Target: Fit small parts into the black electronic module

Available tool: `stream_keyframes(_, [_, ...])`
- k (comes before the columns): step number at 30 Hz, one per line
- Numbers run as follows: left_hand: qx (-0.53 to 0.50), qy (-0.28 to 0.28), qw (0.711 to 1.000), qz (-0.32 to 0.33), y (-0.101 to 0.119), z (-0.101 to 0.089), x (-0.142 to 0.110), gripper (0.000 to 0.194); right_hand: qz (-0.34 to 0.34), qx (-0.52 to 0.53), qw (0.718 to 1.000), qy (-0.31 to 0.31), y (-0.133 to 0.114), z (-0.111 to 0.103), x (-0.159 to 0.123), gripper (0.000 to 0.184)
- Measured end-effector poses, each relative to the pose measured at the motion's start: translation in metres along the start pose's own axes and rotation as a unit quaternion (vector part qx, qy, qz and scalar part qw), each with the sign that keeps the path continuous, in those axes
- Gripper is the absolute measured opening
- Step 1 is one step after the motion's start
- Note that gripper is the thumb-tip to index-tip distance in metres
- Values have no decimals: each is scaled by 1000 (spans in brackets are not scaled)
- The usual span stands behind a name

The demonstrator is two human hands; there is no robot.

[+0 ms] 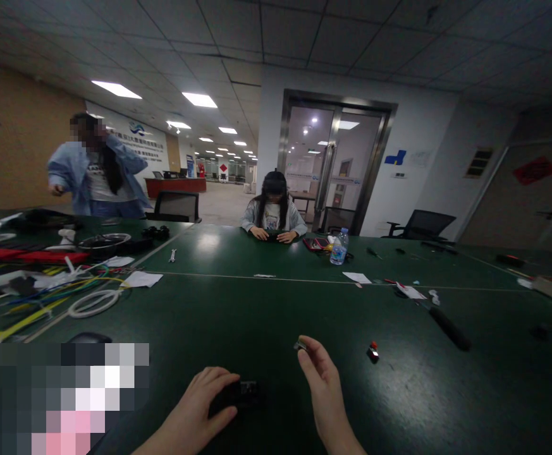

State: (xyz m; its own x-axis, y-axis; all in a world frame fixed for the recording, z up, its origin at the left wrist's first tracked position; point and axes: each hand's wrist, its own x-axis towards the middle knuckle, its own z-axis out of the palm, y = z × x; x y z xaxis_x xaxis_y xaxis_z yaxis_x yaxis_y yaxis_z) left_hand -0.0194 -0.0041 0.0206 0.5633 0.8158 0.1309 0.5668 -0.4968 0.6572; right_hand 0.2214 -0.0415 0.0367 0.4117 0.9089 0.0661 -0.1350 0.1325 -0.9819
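Low in the middle of the head view, my left hand [203, 404] is closed around a small black block-shaped device [249, 389] that rests on the dark green table. Part of the device is hidden under my fingers, and its kind is hard to make out. My right hand [322, 382], to the right and raised above the tabletop, pinches a tiny metallic piece [298, 345] between thumb and fingertips. A small red and black item [374, 351] lies on the table to the right of that hand.
A black-handled tool [449, 328] lies to the right. Several cables and a white coil [94, 304] crowd the left side. Farther off are a wrench [172, 255], a water bottle [339, 247] and a seated person [272, 212]. Another person [98, 167] stands at the left.
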Motion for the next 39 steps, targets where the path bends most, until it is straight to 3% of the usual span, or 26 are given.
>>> stream_keyframes(6, [2, 7, 1000, 4, -3, 2, 0, 38, 13, 37, 999, -5, 9, -2, 3, 39])
stream_keyframes(14, [-2, -1, 1000, -1, -3, 2, 1, 39, 19, 97, 995, 0, 3, 1, 3, 43])
stream_keyframes(28, [6, 43, 999, -6, 1, 6, 0, 37, 14, 85, 996, 19, 3, -1, 4, 36])
stream_keyframes(39, [-3, 9, 1000, 1, -4, 5, 1, 38, 20, 98, 995, 27, -1, 1, 1, 38])
